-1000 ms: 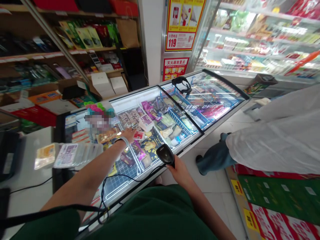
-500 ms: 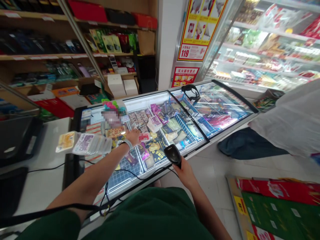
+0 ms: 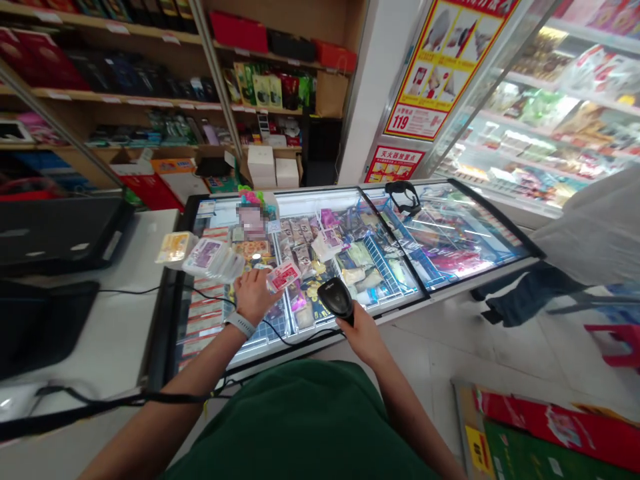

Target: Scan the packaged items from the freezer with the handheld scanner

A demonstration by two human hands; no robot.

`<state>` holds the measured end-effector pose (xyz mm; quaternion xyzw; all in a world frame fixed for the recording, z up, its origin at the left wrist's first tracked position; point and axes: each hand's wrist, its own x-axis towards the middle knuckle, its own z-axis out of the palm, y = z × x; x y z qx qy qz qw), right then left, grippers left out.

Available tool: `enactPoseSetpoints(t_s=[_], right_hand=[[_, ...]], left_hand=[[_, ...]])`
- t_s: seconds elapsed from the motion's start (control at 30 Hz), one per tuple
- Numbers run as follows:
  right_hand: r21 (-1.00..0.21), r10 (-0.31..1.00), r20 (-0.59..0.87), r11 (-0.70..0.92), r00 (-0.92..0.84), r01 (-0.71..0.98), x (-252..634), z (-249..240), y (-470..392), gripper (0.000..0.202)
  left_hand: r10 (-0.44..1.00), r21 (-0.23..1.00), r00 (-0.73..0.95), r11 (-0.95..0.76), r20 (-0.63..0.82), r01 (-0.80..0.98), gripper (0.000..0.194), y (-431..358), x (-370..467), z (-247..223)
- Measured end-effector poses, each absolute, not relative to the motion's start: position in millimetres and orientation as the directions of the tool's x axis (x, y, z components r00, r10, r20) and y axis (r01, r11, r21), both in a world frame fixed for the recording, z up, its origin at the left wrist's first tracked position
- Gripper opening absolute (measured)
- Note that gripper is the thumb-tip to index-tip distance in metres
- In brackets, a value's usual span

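Note:
My left hand (image 3: pixel 253 295), with a pale band at the wrist, is closed on the near end of a flat clear pack with a red-and-white label (image 3: pixel 283 275), over the glass-topped freezer. My right hand (image 3: pixel 362 337) grips the handle of a black barcode scanner (image 3: pixel 335 297), its head tilted toward the pack. Left of my left hand lies a row of clear plastic packs with purple labels (image 3: pixel 206 256), beside a yellow-labelled pack (image 3: pixel 175 249). Another purple-and-white pack (image 3: pixel 327 244) lies on the glass beyond the scanner.
Frozen goods show through the chest freezer's glass (image 3: pixel 400 280). A black strap-like object (image 3: pixel 403 198) lies on its far part. A black cable (image 3: pixel 280 337) crosses the front. Dark equipment (image 3: pixel 60 233) stands on the left counter. A person in a light top (image 3: pixel 595 227) is at right.
My left hand has drawn back toward me with the red-labelled pack, which now tilts toward the scanner. My right hand has shifted slightly left with the scanner. The view has turned left.

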<state>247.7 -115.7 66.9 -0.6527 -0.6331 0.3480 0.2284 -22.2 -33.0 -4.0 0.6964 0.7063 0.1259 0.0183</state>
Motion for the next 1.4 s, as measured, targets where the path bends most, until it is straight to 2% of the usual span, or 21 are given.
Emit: enactPoseSetpoints(t_s=[0.27, 0.57, 0.87, 1.4], right_hand=[[-0.747, 0.958, -0.163, 0.037, -0.236, 0.664, 212.4, 80.1, -109.4, 0.028], [-0.733, 0.907, -0.161, 0.155, -0.39, 0.663, 190.2, 68.1, -107.5, 0.028], [-0.738, 0.893, -0.169, 0.165, -0.416, 0.655, 185.3, 70.4, -108.2, 0.028], [-0.723, 0.889, -0.198, 0.151, -0.412, 0.674, 183.0, 69.4, -104.8, 0.027]], left_hand=[[0.95, 0.259, -0.188, 0.122, 0.248, 0.958, 0.054, -71.7, -40.5, 5.8], [0.923, 0.289, -0.277, 0.197, 0.268, 0.937, 0.051, -89.3, -48.2, 7.7], [0.917, 0.266, -0.296, 0.225, 0.267, 0.937, 0.053, -94.2, -50.2, 6.1], [0.916, 0.303, -0.324, 0.247, 0.238, 0.92, 0.055, -88.7, -49.9, -2.7]])
